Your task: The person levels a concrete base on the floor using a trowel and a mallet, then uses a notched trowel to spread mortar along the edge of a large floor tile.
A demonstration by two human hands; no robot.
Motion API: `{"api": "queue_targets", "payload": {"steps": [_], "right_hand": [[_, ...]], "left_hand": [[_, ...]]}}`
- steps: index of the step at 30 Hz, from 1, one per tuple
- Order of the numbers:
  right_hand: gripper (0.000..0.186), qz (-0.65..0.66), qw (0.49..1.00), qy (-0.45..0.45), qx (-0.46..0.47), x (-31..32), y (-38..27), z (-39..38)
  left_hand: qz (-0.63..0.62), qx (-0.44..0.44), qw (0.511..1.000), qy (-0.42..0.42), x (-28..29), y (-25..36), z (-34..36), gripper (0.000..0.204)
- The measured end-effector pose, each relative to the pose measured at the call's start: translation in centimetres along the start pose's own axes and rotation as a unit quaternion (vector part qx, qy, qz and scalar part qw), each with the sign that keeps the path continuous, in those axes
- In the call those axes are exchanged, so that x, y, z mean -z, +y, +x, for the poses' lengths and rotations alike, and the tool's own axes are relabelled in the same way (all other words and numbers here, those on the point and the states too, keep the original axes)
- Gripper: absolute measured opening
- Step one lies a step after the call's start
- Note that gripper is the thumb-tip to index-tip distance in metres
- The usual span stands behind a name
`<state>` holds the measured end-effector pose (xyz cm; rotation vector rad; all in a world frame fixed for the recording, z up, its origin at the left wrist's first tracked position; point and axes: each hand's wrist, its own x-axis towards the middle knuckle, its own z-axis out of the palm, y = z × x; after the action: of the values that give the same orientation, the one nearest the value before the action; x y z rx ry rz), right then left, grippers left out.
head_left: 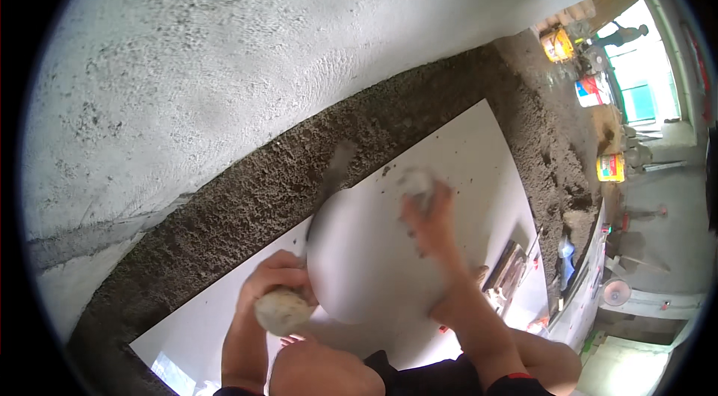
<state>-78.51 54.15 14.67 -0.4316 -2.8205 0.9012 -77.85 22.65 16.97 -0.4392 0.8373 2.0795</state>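
Observation:
A large white tile (479,164) lies in front of me on the grey mortar, with dark crumbs scattered over its top. My right hand (435,222) is closed round a whitish wad (417,183), blurred by motion, just over the tile's far half; whether it is cloth or sponge is unclear. At the left, my left hand (275,275) has its fingers curled at the edge of a big, smooth, pale rounded shape (355,261), and what they grip is hidden. Below that hand shows a stained, cream-coloured round object (283,311). A dark grey streak (334,172) extends beyond the tile edge, smeared.
A rough grey plastered wall (224,44) rises along the far left. Damp mortar (247,179) fills the strip between wall and tile. Tools (512,269) lie on the tile's right side. Buckets (593,89) and a distant person (624,35) are at the right.

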Motion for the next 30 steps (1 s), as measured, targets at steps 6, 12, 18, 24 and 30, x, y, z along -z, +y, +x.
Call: {"api": "queue_targets", "payload": {"steps": [6,12,18,24,30], "right_hand": [[0.069,0.029,0.954,-0.189,0.232,-14.0,-7.2,-17.2],[0.048,0.013,0.970,-0.148,0.194,-12.8,2.9,-5.5],[0.060,-0.134,0.970,0.198,0.045,2.4,11.7,12.6],[0.057,-0.225,0.916,-0.194,0.271,-2.8,2.9,-8.0],[0.046,0.002,0.871,-0.322,0.372,-5.9,10.3,-17.3]], "left_hand": [[-0.049,-0.048,0.989,-0.129,2.4,0.4,-2.4,0.027],[-0.007,-0.011,0.992,-0.128,2.7,-0.4,-2.9,0.025],[-0.034,-0.023,0.998,-0.049,1.9,-1.1,-2.9,0.023],[-0.045,-0.023,0.993,-0.106,-0.2,-1.4,0.6,0.023],[-0.029,0.033,0.992,-0.115,0.5,-0.9,1.4,0.022]]}}
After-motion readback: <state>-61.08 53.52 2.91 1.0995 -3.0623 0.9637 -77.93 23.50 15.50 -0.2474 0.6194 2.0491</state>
